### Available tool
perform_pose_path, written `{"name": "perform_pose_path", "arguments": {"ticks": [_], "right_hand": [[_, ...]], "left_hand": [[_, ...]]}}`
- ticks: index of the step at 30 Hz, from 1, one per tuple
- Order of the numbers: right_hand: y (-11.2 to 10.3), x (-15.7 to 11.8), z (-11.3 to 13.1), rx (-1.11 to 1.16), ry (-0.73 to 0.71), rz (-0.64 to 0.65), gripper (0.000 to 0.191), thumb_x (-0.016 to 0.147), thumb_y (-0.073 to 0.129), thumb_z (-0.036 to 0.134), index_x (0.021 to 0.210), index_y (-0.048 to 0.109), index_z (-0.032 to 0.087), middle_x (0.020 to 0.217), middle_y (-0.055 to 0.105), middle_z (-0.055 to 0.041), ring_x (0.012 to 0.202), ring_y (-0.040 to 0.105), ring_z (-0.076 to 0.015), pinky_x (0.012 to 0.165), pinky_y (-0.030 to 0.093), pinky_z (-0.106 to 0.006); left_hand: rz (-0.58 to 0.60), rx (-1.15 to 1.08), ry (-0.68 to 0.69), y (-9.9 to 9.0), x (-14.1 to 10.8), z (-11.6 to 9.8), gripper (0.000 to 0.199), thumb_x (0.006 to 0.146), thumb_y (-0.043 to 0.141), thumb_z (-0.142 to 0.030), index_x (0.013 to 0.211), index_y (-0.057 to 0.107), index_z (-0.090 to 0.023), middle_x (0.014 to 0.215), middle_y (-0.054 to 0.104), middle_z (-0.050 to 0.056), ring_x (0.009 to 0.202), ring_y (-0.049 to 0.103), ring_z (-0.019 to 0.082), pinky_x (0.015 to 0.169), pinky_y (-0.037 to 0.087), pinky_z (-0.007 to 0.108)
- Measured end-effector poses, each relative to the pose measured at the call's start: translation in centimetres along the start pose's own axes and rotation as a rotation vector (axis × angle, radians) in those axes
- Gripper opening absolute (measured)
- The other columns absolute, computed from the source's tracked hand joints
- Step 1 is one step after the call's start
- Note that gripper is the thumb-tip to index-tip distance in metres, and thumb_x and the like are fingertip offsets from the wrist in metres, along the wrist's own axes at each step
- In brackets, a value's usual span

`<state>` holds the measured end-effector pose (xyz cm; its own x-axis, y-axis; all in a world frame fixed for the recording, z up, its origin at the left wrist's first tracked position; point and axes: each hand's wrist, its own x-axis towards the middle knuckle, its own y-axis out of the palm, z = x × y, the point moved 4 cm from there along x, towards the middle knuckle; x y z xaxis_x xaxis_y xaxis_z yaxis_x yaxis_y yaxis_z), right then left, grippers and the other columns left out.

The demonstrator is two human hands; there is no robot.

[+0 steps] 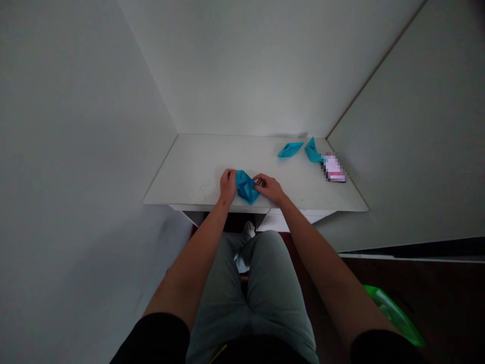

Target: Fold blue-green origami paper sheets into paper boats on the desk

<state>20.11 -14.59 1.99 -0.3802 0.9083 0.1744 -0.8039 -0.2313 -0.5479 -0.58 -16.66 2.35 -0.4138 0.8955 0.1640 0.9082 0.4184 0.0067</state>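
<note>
Between my two hands is a piece of folded blue paper, creased and partly opened out, just above the front edge of the white desk. My left hand pinches its left side, fingers curled in. On the other side, the fingertips of my right hand close on the paper's right edge. Two folded blue paper boats lie farther back on the right: one boat lies flat and long, the other boat stands with a raised point.
A phone with a blurred-out screen lies at the desk's right end, touching or very near the second boat. Walls enclose the desk at the left, back and right. A green container sits low on the right, by the dark floor.
</note>
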Motion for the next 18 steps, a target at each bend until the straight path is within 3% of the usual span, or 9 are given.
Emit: {"name": "perform_pose_path", "arguments": {"ticks": [5,9,12,16,18], "right_hand": [[-0.2,0.3,-0.5,0.12,-0.02,-0.095,0.029,0.082,0.064,0.031,0.109,0.071,0.025,0.079,0.064,0.0015,0.068,0.055,-0.0174,0.068,0.044,-0.032],[-0.7,0.4,-0.6,0.15,-0.01,-0.229,0.035,0.081,0.063,0.032,0.115,0.065,0.026,0.076,0.059,0.0034,0.068,0.053,-0.0179,0.067,0.044,-0.032],[-0.8,0.3,-0.4,0.152,-0.017,-0.259,0.04,0.082,0.062,0.031,0.121,0.062,0.025,0.074,0.056,0.0043,0.067,0.052,-0.0181,0.066,0.043,-0.032],[-1.0,0.2,-0.2,0.151,-0.038,-0.262,0.039,0.084,0.062,0.029,0.123,0.063,0.025,0.076,0.056,0.0034,0.067,0.053,-0.0177,0.065,0.043,-0.032],[-1.1,0.2,-0.3,0.159,-0.036,-0.297,0.038,0.085,0.062,0.031,0.123,0.063,0.025,0.078,0.056,0.0028,0.068,0.052,-0.0175,0.065,0.043,-0.032]], "left_hand": [[-0.015,0.043,0.002,0.3,-0.3,0.1,0.022,0.102,0.061,-0.041,0.091,0.06,-0.022,0.089,0.068,0.003,0.086,0.064,0.018,0.082,0.052,0.03],[0.168,0.077,0.075,1.5,-1.4,-0.2,0.039,0.088,0.082,-0.046,0.112,0.062,-0.022,0.111,0.074,0.009,0.095,0.071,0.02,0.084,0.056,0.033],[0.245,0.184,0.125,2.0,-1.9,-0.3,0.048,0.083,0.087,-0.041,0.121,0.063,-0.022,0.119,0.074,0.009,0.1,0.073,0.022,0.086,0.056,0.035],[0.221,0.259,0.115,1.9,-1.6,-0.3,0.019,0.096,0.071,-0.034,0.11,0.067,-0.022,0.108,0.077,0.008,0.091,0.072,0.021,0.084,0.056,0.034],[0.21,0.262,0.101,1.8,-1.4,-0.4,0.014,0.101,0.064,-0.035,0.102,0.068,-0.022,0.098,0.077,0.006,0.085,0.071,0.02,0.08,0.055,0.032]]}}
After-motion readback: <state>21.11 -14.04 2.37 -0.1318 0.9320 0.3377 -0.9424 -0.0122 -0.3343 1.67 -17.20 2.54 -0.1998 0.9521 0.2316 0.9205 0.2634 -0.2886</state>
